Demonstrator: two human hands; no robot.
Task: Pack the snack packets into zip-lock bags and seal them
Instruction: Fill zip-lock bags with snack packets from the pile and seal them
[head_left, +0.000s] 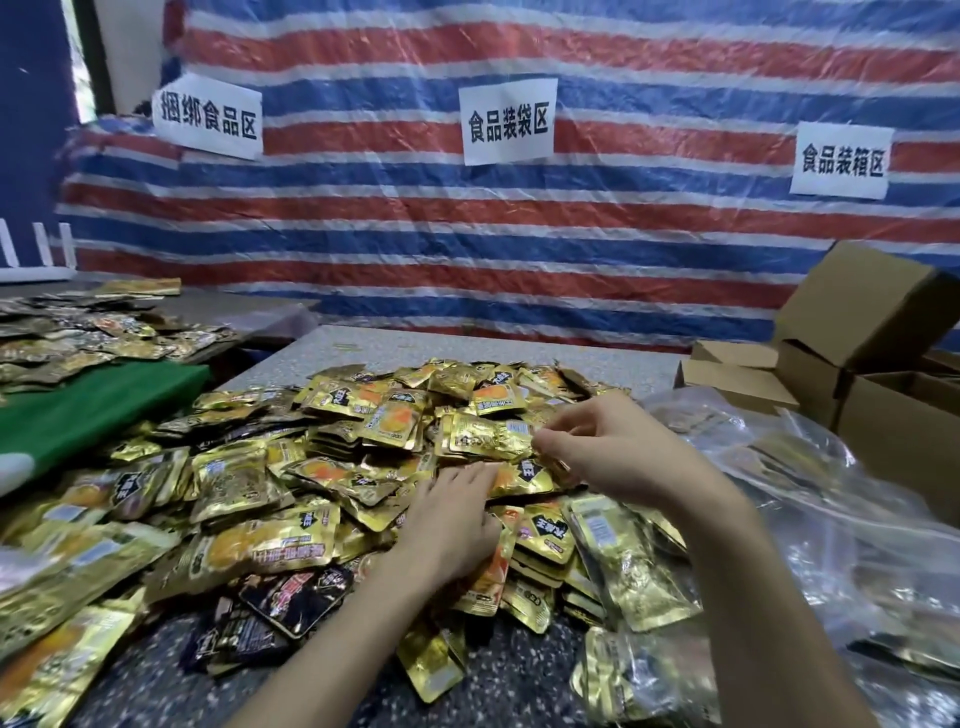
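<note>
A big heap of gold snack packets (322, 467) is spread over the speckled grey table (519, 348), loose and overlapping, with a black packet (291, 597) lying among them near the front. The person's right hand (608, 447) reaches in over the top of the heap, and its thumb and curled fingers pinch the right edge of one gold packet (483, 436), which sits slightly raised with its printed back turned up. The left hand (452, 525) lies palm down lower on the heap, fingers straight and resting flat on the packets, gripping nothing. To the right, crumpled clear plastic bags (831, 519) lie beside the pile, some with gold packets showing through them near the table's front edge. Behind those stand open cardboard boxes (857, 312). On the left, a green cloth (93, 410) touches the heap, and beyond it a second spread of packets (78, 332) covers another surface. A red, white and blue striped tarpaulin (467, 234) hangs across the back, with three paper signs (509, 122) stuck to it.
</note>
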